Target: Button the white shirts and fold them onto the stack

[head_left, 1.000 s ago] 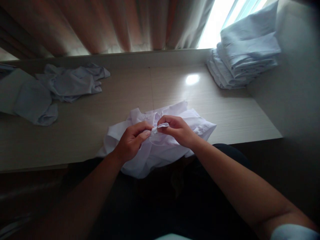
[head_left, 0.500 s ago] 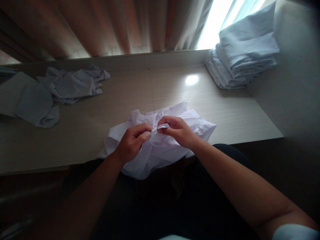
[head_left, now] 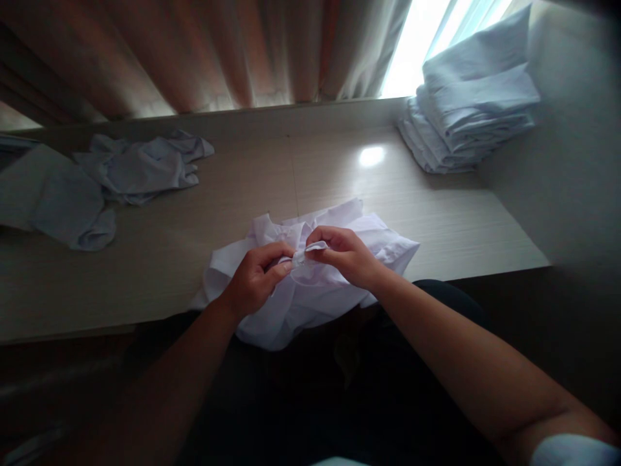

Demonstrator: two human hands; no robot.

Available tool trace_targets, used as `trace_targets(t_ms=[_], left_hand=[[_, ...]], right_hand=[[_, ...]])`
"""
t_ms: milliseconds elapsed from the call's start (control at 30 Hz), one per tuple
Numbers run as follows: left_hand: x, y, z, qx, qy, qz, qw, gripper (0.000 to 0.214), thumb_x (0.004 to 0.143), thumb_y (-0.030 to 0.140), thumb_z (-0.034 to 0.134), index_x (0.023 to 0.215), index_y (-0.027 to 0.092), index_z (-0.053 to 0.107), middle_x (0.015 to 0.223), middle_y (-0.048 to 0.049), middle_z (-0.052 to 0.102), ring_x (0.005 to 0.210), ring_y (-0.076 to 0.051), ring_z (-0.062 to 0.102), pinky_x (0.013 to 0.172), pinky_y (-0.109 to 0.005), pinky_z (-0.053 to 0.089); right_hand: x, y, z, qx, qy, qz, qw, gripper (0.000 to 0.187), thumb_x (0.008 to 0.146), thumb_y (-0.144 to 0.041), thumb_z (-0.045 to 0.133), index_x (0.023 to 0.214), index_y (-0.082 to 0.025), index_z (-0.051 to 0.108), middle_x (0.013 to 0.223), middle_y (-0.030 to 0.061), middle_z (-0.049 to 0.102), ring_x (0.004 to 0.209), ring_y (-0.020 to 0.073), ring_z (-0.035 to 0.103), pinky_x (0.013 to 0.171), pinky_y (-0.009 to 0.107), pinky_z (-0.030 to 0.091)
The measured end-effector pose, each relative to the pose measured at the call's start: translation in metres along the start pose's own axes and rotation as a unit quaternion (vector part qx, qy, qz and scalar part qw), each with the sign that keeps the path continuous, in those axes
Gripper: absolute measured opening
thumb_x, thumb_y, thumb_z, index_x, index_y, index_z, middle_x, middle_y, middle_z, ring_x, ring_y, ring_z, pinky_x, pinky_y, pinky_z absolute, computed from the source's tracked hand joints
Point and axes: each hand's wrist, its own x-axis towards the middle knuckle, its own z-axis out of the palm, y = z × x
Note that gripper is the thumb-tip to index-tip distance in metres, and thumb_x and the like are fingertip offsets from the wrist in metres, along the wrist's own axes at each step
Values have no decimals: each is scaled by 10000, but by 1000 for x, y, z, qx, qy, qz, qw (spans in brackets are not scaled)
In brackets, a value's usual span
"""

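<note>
A crumpled white garment (head_left: 310,301), which looks like a shirt, lies over the front edge of the table and partly hangs down. My left hand (head_left: 259,275) pinches one part of its cloth between thumb and fingers. Close beside it, my right hand (head_left: 344,252) is closed on a small folded edge of the same cloth. A short strip of fabric spans the gap between the two hands. Whether it is a cuff or a collar I cannot tell, and the fingertips partly cover it.
A tall stack of folded white cloth (head_left: 475,110) stands at the back right by the wall. Another crumpled white garment (head_left: 145,168) and a greyish-white cloth (head_left: 72,207) lie on the left of the table (head_left: 334,162). A curtain (head_left: 194,52) hangs behind.
Both hands stay almost in place on the garment. The left thumb and fingers have shifted very slightly on the cloth, and the view has tilted a little.
</note>
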Motion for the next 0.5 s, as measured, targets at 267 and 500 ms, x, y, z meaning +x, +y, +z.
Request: trace_targets(t_ms=[267,500], left_hand=[[0,-2,-3,-3,-9,-12,1000,166,847,304,601,899,166,676,824,-7,635,772,-156,557,709,-263,418],[1,-6,-6,-34,-34,-12,999,178,812,322,628,871,165,689,822,-18,657,780,-168,569,730,-276,435]], right_hand=[[0,0,0,7,0,2,1000,182,840,-348,695,814,-177,639,780,-7,596,764,138,516,708,257,384],[-2,-4,1,1,-11,8,1000,191,846,-359,680,814,-177,631,769,-6,585,754,140,508,705,262,382]])
